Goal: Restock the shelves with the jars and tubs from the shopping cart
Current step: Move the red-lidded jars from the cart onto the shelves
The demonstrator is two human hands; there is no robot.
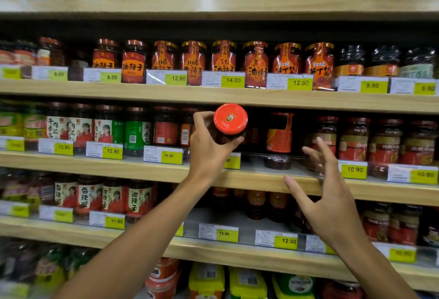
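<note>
My left hand (pixel 209 149) grips a dark glass jar with a red lid (pixel 230 119), tilted so the lid faces me, in front of the third shelf (pixel 166 170) from the top. Behind it that shelf has a gap with one red-labelled jar (pixel 279 137) standing further back. My right hand (pixel 330 194) is empty with fingers spread, hovering right of the held jar near the shelf's front edge. The shopping cart is out of view.
Wooden shelves hold rows of sauce jars (pixel 133 63) with yellow price tags (pixel 232 80) behind clear front rails. The shelf below (pixel 237 253) has a gap with jars set back. Yellow and red tubs (pixel 206 277) sit on the bottom shelf.
</note>
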